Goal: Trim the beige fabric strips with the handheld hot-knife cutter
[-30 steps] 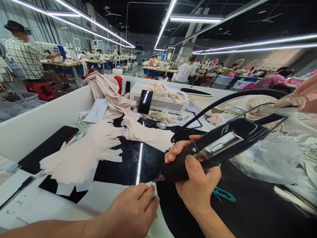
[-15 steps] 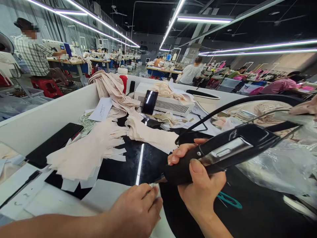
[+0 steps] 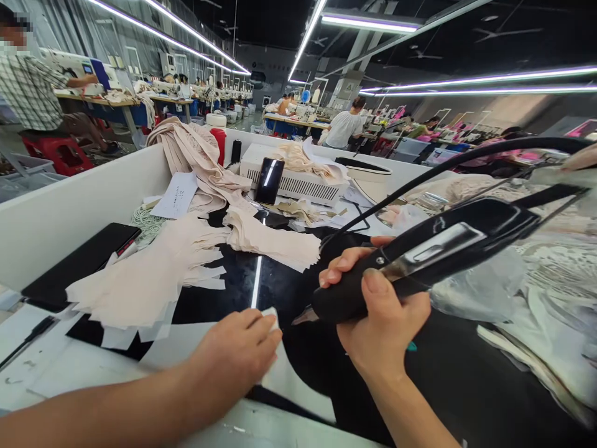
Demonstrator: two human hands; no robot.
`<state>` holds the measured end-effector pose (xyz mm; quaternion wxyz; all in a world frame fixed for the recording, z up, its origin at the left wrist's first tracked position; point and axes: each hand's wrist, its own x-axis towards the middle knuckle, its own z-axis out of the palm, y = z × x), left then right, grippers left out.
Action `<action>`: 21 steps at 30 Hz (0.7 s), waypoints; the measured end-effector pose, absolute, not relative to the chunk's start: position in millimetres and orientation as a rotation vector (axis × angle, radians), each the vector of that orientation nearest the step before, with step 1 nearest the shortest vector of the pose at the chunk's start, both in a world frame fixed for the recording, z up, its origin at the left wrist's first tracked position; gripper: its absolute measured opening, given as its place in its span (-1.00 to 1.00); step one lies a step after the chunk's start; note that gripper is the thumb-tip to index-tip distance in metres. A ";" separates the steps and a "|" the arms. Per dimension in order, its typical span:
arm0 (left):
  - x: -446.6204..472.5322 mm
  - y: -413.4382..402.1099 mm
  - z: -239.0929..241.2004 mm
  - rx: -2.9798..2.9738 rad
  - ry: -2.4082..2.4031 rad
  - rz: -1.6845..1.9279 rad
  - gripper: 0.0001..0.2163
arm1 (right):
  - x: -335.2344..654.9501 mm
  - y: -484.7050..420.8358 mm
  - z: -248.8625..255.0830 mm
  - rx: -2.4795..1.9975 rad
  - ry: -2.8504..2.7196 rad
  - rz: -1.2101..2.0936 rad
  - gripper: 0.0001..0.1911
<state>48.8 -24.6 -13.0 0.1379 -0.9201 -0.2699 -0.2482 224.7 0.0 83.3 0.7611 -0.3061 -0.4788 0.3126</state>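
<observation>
My right hand [image 3: 387,317] is wrapped round a black corded hand tool [image 3: 436,252] with a silver lever and a pointed metal tip. The tip points left and down, just above the black work surface [image 3: 247,280]. A short gap to its left, my left hand [image 3: 237,354] is closed on a small white piece [image 3: 272,316], mostly hidden by the fingers. Below that hand lies a white sheet [image 3: 298,392]. Beyond it rest a fanned stack of pale pink fabric pieces [image 3: 144,274] and a second pale pink stack [image 3: 273,239].
A black phone-like slab [image 3: 81,261] lies at the left. An upright phone [image 3: 269,180] leans on a white vented box [image 3: 298,180]. Clear plastic and lace [image 3: 485,280] lie at right, near a hand [image 3: 581,158] at the edge. People work at sewing tables behind.
My left hand has drawn back left with the white piece, away from the tool tip. The tool stays in my right hand. The view has shifted slightly.
</observation>
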 end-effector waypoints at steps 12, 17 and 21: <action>46.0 -21.8 10.2 -2.876 -0.596 -0.976 -0.77 | 251.8 -29.3 76.9 -0.736 -1.029 0.587 -0.63; 54.2 -27.3 7.7 -2.954 -0.557 -0.936 -0.78 | 247.4 -26.0 70.2 -0.734 -1.051 0.589 -0.65; 55.7 -26.4 4.4 -2.961 -0.592 -0.860 -0.68 | 247.7 -26.0 67.3 -0.720 -1.059 0.599 -0.64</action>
